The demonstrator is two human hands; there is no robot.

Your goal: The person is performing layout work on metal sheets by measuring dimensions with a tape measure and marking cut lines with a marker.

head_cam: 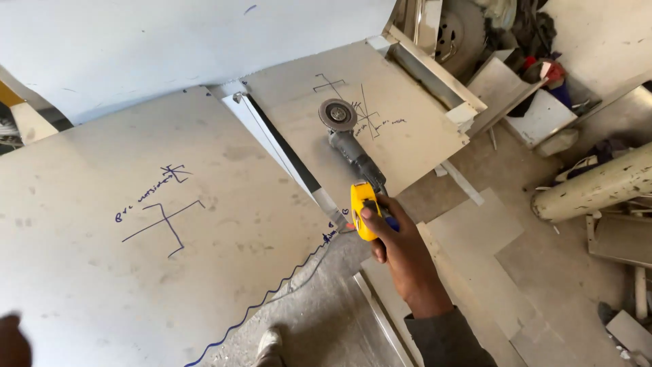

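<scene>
Over the near edge of the big marked metal sheet [136,272], the right hand [401,248] is gripping a yellow tape measure [363,209], fingers clenched round the case, thumb lying on its face; no blade looks drawn out yet. Just beyond it an angle grinder [350,146] is lying idle on the smaller sheet [401,88], disc up, near blue pen marks. Blue crosses and a wavy line are showing on the big sheet too. The left hand [13,340] is only peeking in at the bottom left corner, resting on or near the sheet; grip cannot be told. Judging by this, measuring is in hand; pulling the blade and hooking it squarely on an edge seems called for.
</scene>
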